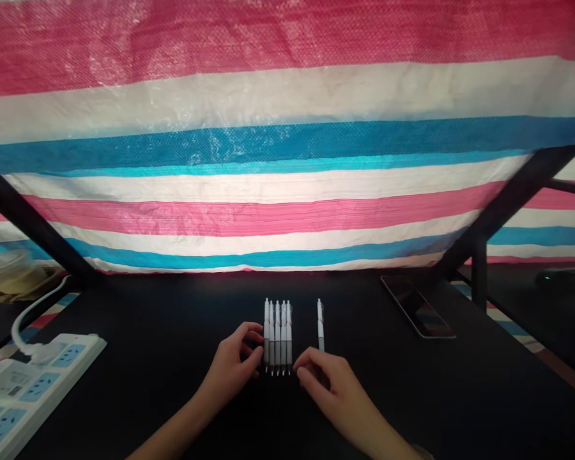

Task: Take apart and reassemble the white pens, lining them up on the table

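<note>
Several white pens [277,338] lie side by side in a row on the black table [172,319], tips toward me. Just left of the row is my left hand [238,359], its fingers curved and apart, with nothing seen between them. My right hand [326,380] rests at the lower right of the row, fingers bent and thumb apart, also without a visible object. A single white pen [320,322] lies apart to the right of the row, its lower end hidden behind my right hand.
A phone [418,308] lies at the back right. A white power strip [43,390] with a plugged-in cable is at the left. Striped sheeting [268,185] and slanted dark bars [498,204] stand behind. A plastic cup [7,271] is at the far left.
</note>
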Motion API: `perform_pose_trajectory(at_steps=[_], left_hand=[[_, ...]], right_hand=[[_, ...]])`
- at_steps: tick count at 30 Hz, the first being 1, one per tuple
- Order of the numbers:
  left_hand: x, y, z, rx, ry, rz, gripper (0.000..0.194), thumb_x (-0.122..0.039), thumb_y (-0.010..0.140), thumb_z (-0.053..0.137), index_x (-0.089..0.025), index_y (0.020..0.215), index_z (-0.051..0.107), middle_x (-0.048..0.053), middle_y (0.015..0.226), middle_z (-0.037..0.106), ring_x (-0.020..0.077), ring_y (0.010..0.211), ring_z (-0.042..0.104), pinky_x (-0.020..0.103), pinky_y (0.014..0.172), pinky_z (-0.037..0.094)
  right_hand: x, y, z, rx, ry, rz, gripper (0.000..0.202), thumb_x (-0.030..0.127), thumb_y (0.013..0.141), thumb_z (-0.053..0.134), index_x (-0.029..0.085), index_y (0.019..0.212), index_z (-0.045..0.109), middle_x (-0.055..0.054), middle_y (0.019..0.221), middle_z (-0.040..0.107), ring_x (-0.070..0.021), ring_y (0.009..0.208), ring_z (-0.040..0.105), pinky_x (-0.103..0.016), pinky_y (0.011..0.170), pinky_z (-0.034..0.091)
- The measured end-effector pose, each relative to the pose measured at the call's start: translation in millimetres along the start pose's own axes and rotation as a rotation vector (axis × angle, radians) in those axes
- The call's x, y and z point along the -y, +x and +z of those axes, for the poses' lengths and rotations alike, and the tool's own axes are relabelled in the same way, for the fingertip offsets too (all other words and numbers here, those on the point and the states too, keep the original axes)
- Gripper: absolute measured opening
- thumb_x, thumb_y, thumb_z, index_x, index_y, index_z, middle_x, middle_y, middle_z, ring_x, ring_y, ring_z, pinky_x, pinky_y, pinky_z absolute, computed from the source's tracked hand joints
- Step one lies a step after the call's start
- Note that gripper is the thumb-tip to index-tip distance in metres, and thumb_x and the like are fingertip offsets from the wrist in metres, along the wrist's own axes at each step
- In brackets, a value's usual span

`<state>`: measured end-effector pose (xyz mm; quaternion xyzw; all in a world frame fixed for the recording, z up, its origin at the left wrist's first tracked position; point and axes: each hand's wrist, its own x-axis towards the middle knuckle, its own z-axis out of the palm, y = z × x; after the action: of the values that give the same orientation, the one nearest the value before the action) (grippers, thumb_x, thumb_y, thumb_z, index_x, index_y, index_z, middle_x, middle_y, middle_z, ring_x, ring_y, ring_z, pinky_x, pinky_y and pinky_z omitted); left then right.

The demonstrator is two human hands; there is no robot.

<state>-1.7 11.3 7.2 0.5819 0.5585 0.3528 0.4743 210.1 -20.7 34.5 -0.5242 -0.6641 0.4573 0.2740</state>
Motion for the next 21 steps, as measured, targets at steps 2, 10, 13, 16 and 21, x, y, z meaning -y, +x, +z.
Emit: perform_pose_trajectory(at_steps=[2, 10, 13, 16, 21], left_hand=[[4, -2, -3.0, 0.030, 0.018, -0.014, 0.030, -0.031, 0.080, 0.061, -0.021, 0.108, 0.062, 0.007, 0.095, 0.066, 0.0181, 0.062, 0.065, 0.028, 0.047, 0.056], [8, 3, -7.7, -0.062, 0.606, 0.415, 0.035, -0.025, 0.087, 0.054, -0.036, 0.118, 0.067, 0.004, 0.110, 0.070, 0.0222, 0.083, 0.068, 0.030, 0.069, 0.053], [11, 2, -9.2, -0.057, 0.732, 0.455, 0.032, -0.026, 0.090, 0.051, -0.033, 0.113, 0.070, 0.005, 0.109, 0.072, 0.0255, 0.092, 0.067, 0.033, 0.075, 0.054], [16, 3, -12.5, -0.059, 0.760, 0.449, 0.031, -0.027, 0.091, 0.049, -0.030, 0.113, 0.070, 0.006, 0.107, 0.073, 0.0259, 0.092, 0.068, 0.035, 0.077, 0.054], [17, 3, -13.9, -0.037, 0.716, 0.455, 0.030, -0.025, 0.092, 0.047, -0.027, 0.111, 0.070, 0.007, 0.108, 0.072, 0.0250, 0.094, 0.068, 0.036, 0.080, 0.055]], right_hand=[[0, 2, -7, -0.149, -0.273, -0.027, 0.023, 0.034, 0.090, 0.047, 0.021, 0.075, 0.058, 0.000, 0.068, 0.059, -0.0156, 0.062, 0.052, -0.027, 0.057, 0.031], [-12, 12, -12, -0.244, -0.519, 0.010, 0.024, 0.033, 0.091, 0.045, 0.022, 0.071, 0.053, 0.000, 0.064, 0.060, -0.0163, 0.059, 0.055, -0.027, 0.054, 0.025], [-12, 12, -12, -0.234, -0.516, 0.021, 0.024, 0.033, 0.091, 0.045, 0.023, 0.072, 0.054, 0.000, 0.064, 0.061, -0.0164, 0.059, 0.055, -0.027, 0.054, 0.025], [-12, 12, -13, -0.243, -0.522, 0.039, 0.025, 0.035, 0.091, 0.045, 0.023, 0.072, 0.054, 0.000, 0.063, 0.061, -0.0168, 0.059, 0.055, -0.026, 0.054, 0.026], [-13, 12, -15, -0.253, -0.524, 0.065, 0.025, 0.037, 0.092, 0.045, 0.023, 0.073, 0.055, 0.000, 0.063, 0.061, -0.0173, 0.060, 0.057, -0.026, 0.054, 0.027]])
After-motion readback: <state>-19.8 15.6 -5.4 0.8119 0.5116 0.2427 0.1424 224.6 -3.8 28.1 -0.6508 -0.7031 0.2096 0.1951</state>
